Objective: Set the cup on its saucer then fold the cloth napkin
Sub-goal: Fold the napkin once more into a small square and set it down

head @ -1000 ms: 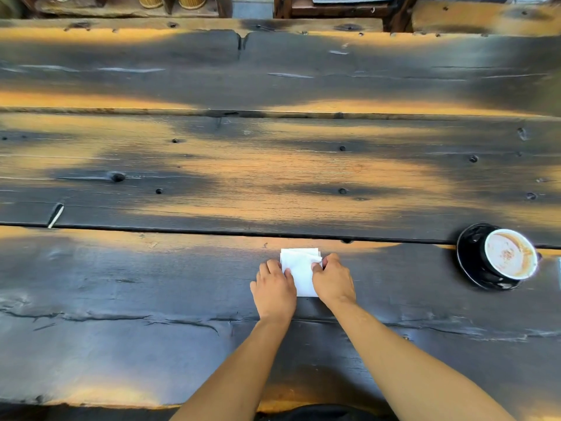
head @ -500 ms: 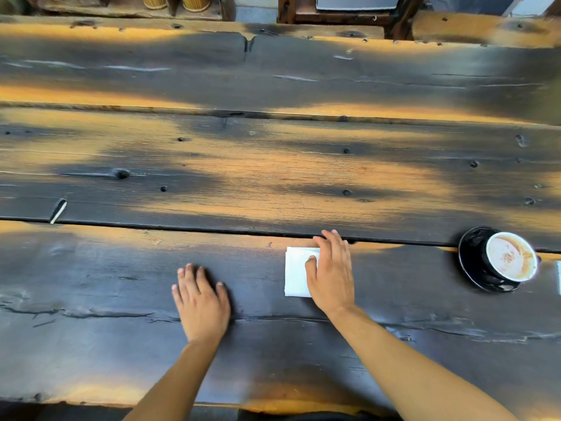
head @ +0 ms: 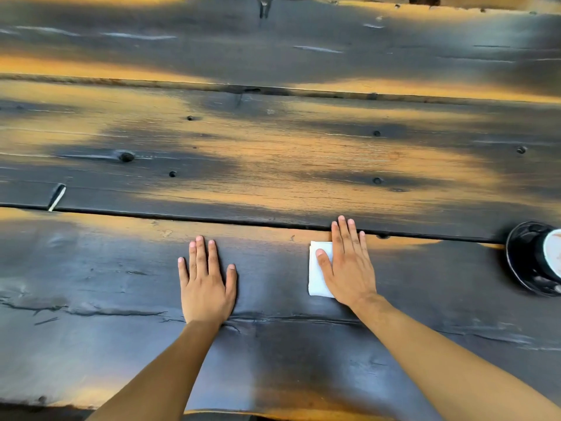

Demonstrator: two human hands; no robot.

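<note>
Cup [head: 552,253] and saucer [head: 522,262] cut off by right edge. Napkin [head: 317,275] mostly hidden under right hand [head: 349,265]; fold count indeterminate.

L hand [head: 206,291] flat, palm down, fingers straight; R hand [head: 349,265] likewise flat, fingers together; both forearms extended.

Right hand [head: 349,268] flat on folded napkin [head: 317,275]; left hand [head: 206,287] flat on table [head: 121,284]
</note>
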